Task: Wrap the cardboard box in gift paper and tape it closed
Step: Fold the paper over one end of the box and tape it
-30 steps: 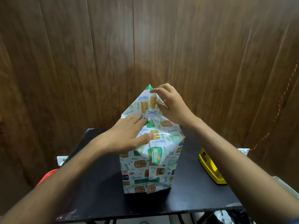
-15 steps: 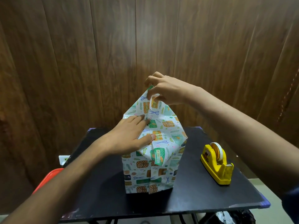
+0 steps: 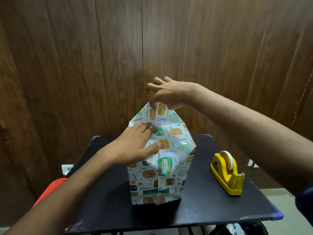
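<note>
Black table [image 3: 211, 209] fills lower centre of frame; wood-panelled wall [image 3: 84, 65] behind. Yellow tape dispenser [image 3: 227, 173] at lower right, well apart from box. Wrapped box [image 3: 159, 180] stands upright at frame centre, long axis vertical, paper flap [image 3: 160, 114] peaking upward. Left hand [image 3: 135, 148] flat, fingers straight, pressing folded paper on top. Right hand [image 3: 167, 94] pinching flap tip.

The wrapped box [image 3: 159, 170] stands upright at the middle of the table [image 3: 203, 211]. At its 3 o'clock, well apart, sits the tape dispenser [image 3: 227, 173]. The left hand [image 3: 135, 146] rests on the box's top from 9 o'clock; the right hand [image 3: 167, 94] pinches the paper peak [image 3: 157, 114] at 12 o'clock.
</note>
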